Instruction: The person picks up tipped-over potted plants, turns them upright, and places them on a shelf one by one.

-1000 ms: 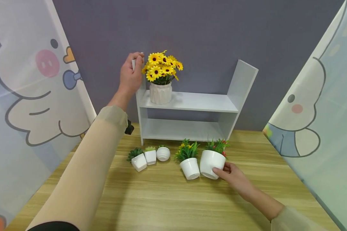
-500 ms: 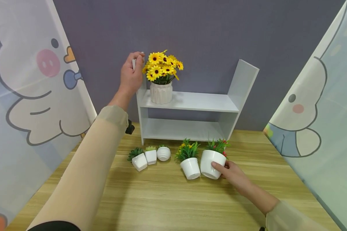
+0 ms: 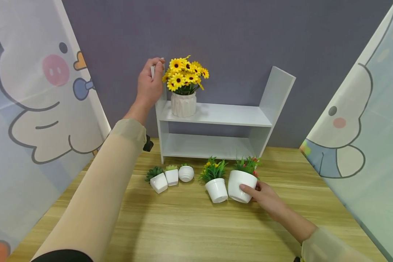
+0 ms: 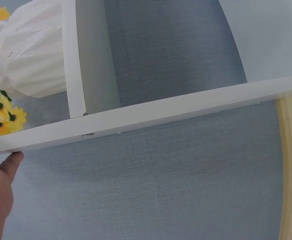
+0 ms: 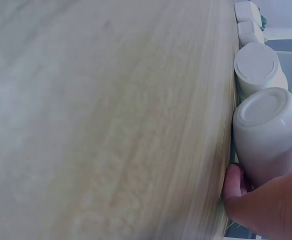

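Observation:
At the upper left of the head view, my left hand [image 3: 149,87] grips the top of the left side panel of a white two-tier shelf [image 3: 216,115]. Beside that panel, on the upper tier, a ribbed white pot [image 3: 184,105] of yellow flowers [image 3: 183,74] stands upright. My right hand [image 3: 270,202] holds a large white pot [image 3: 241,185] by its right side, thumb on the near face. This pot lies tipped on the table with its base toward me; its red-flowered plant [image 3: 247,165] points at the shelf. The right fingers are partly hidden behind it.
Just left of the large pot lies a smaller white pot [image 3: 217,190] with a yellow-flowered plant. Farther left are three tiny succulent pots: one angular [image 3: 159,183], one tapered [image 3: 172,177], one round [image 3: 186,174]. Cartoon-printed panels [image 3: 52,120] flank the wooden table [image 3: 183,229].
My right thumb has slid slightly up the large pot and the right forearm has shifted a little left. My left hand keeps its grip on the panel. The view has drifted slightly.

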{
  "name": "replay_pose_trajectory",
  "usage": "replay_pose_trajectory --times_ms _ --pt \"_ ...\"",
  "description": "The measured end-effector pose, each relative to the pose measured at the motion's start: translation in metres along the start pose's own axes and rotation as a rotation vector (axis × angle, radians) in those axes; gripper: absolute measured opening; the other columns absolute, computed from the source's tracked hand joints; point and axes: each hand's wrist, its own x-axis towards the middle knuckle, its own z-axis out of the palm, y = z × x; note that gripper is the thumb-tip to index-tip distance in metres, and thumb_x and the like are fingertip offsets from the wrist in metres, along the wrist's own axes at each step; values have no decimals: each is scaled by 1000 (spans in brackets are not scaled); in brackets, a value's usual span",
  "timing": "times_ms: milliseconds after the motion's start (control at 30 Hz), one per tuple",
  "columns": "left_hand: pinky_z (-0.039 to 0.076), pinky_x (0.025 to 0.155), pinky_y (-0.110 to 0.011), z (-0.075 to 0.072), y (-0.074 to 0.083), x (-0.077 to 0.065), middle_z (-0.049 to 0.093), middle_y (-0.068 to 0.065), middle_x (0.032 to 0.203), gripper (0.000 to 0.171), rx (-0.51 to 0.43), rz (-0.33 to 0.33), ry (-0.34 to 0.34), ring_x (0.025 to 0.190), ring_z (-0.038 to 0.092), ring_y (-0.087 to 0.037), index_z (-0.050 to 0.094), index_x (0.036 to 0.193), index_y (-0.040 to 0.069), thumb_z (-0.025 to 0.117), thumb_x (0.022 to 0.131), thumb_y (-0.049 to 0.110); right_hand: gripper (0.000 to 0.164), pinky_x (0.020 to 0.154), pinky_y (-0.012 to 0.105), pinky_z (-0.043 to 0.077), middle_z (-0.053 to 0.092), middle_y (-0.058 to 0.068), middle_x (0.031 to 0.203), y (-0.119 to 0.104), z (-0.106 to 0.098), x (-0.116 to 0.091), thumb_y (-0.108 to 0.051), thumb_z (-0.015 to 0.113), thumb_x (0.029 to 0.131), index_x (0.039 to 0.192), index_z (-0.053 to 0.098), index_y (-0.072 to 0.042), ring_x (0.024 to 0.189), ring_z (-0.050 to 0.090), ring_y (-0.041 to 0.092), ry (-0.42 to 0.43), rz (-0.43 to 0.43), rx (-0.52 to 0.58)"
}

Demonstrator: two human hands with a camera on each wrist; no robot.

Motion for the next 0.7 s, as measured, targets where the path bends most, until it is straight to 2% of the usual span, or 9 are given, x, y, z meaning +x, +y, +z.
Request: replay_pose_trajectory --times_ms 267,467,700 --pt "37 71 -29 0 1 0 59 -15 127 45 8 -9 -5 75 39 -11 60 144 6 43 119 40 73 87 28 59 66 22 137 1 -3 -3 -31 75 105 154 43 13 108 68 16 -23 -43 51" --pt "38 73 -29 0 1 0 59 -12 123 45 5 -10 -4 75 40 -11 60 144 6 43 119 39 82 91 26 59 60 29 146 3 -9 -4 -29 78 103 157 35 15 122 67 23 -16 -52 44" --pt "38 72 -29 0 1 0 59 -12 126 44 5 -8 -3 76 40 -10 60 144 7 43 119 39 91 94 23 57 55 31 153 1 -13 -4 -28 82 101 161 28 13 138 61 34 -10 -92 -16"
